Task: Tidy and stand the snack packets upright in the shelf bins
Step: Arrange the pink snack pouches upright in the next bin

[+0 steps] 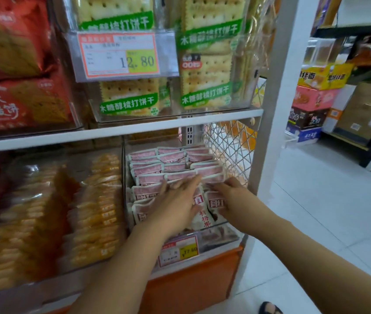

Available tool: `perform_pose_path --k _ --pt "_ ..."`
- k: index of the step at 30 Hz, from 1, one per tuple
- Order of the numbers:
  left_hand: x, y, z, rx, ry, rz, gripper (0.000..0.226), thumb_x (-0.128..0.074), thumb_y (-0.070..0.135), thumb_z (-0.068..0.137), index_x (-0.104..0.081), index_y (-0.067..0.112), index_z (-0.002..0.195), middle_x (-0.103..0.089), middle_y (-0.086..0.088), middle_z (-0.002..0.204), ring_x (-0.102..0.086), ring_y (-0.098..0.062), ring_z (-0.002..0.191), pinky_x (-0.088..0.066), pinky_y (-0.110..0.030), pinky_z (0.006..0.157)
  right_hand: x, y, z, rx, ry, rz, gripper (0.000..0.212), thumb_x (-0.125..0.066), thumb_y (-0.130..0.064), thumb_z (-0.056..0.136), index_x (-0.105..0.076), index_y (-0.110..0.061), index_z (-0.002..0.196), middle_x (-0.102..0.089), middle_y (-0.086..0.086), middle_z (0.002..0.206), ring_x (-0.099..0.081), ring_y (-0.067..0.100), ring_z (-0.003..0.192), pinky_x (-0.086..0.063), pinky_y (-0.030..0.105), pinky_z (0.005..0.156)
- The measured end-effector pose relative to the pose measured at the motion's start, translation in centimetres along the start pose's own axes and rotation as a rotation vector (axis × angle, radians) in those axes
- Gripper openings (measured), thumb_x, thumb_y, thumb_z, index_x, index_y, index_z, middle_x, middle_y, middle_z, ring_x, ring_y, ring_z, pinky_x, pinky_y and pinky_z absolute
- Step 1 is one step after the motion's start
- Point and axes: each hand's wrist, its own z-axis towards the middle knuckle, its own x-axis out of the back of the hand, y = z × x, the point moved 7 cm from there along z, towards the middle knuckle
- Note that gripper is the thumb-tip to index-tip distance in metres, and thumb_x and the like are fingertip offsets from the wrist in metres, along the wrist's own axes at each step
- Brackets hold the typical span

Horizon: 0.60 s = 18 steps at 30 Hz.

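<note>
Head view, bin (223, 234) of pink packets (148, 177), left fingers (188, 181) flat, right fingers (216, 189) gripping one.

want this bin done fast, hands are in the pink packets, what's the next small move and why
Probably tip the front packets upright with the right hand gripping them, flat left hand steadying the rear rows: front ones lean, faces showing; rear ones stand edge-up.
</note>
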Motion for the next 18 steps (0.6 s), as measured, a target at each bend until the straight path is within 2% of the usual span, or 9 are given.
perform_pose_path --k 2,4,7,9,11,14,18 --pt "0.0 -0.1 0.0 -0.007 -0.032 0.027 0.069 -0.049 0.041 0.095 -0.007 0.034 0.149 -0.020 0.006 0.157 -0.012 -0.011 0.144 0.002 -0.044 0.119 -0.6 0.3 0.8 -0.024 -0.047 -0.027 0.068 -0.057 -0.008 0.086 -0.026 -0.020 0.145 -0.027 0.007 0.142 -0.051 0.028 0.117 -0.045 0.035 0.098" --pt "0.2 0.0 -0.3 -0.044 -0.019 0.100 0.065 -0.052 0.042 0.093 -0.018 0.033 0.148 -0.023 0.008 0.155 -0.015 -0.012 0.143 -0.002 -0.041 0.119 -1.0 0.3 1.3 -0.032 -0.105 -0.063 0.068 -0.061 -0.006 0.083 -0.028 -0.015 0.143 -0.024 0.009 0.141 -0.052 0.030 0.115 -0.046 0.037 0.098" --pt "1.0 0.3 -0.8 -0.105 0.085 0.190 0.058 -0.058 0.042 0.089 -0.035 0.034 0.141 -0.031 0.011 0.144 -0.024 -0.014 0.132 -0.015 -0.033 0.113 -0.8 0.2 1.6 -0.015 -0.118 -0.131 0.057 -0.064 -0.007 0.083 -0.038 -0.012 0.134 -0.025 0.010 0.137 -0.058 0.026 0.103 -0.050 0.034 0.091" --pt "1.3 0.6 -1.1 -0.140 0.127 0.235 0.054 -0.059 0.043 0.088 -0.041 0.035 0.138 -0.034 0.011 0.136 -0.026 -0.014 0.127 -0.020 -0.031 0.108 -0.4 -0.2 1.5 0.025 -0.129 -0.186 0.049 -0.060 -0.009 0.086 -0.041 -0.011 0.131 -0.028 0.011 0.136 -0.057 0.025 0.104 -0.049 0.029 0.084" --pt "1.1 0.6 -1.1 -0.142 0.112 0.223 0.056 -0.060 0.041 0.088 -0.038 0.036 0.139 -0.036 0.011 0.134 -0.028 -0.014 0.125 -0.026 -0.031 0.105 -0.3 -0.6 1.5 0.064 -0.151 -0.175 0.045 -0.057 -0.009 0.088 -0.042 -0.010 0.131 -0.030 0.013 0.137 -0.054 0.025 0.106 -0.047 0.030 0.079" --pt "0.4 0.1 -0.7 -0.106 0.022 0.189 0.064 -0.061 0.040 0.087 -0.031 0.037 0.143 -0.036 0.009 0.136 -0.028 -0.017 0.126 -0.034 -0.033 0.101 -0.3 -0.9 2.0 0.117 -0.175 -0.280 0.049 -0.057 0.000 0.083 -0.044 -0.011 0.129 -0.030 0.012 0.134 -0.059 0.025 0.088 -0.050 0.030 0.071" --pt "0.3 0.6 0.0 -0.112 -0.038 0.253 0.065 -0.066 0.041 0.083 -0.035 0.034 0.140 -0.042 0.006 0.134 -0.031 -0.020 0.123 -0.034 -0.036 0.097 -0.3 -1.1 2.3 0.164 -0.188 -0.334 0.053 -0.057 -0.001 0.084 -0.042 -0.013 0.133 -0.031 0.010 0.134 -0.060 0.029 0.095 -0.052 0.034 0.076"
